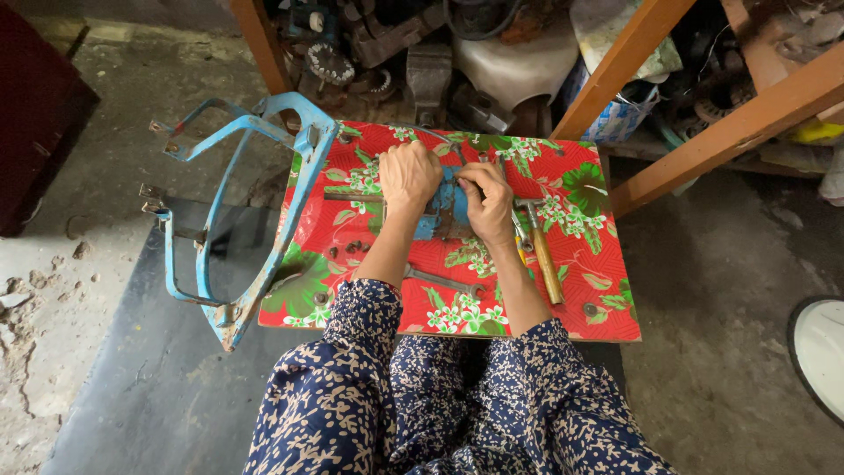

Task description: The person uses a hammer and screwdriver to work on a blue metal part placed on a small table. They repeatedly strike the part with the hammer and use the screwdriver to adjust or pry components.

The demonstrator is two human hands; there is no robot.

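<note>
Frame [255,220], blue metal, leans on my table's left edge, well apart from my hands. Table [598,290], red flowered cover. Blue motor part [444,211] at centre, long axis running away from me, lying between both hands. Left hand [409,176] closed over its left side, the nearer hand. Right hand [488,202], fingers curled on its right edge. Hammer [541,251] just right. Wrench [444,281] near my forearms.

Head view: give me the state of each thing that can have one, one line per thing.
Left hand: closed on the blue part.
Right hand: gripping the blue part.
Hammer: lying flat, untouched.
Wrench: lying flat, untouched.
Blue metal frame: leaning against the table edge.
</note>
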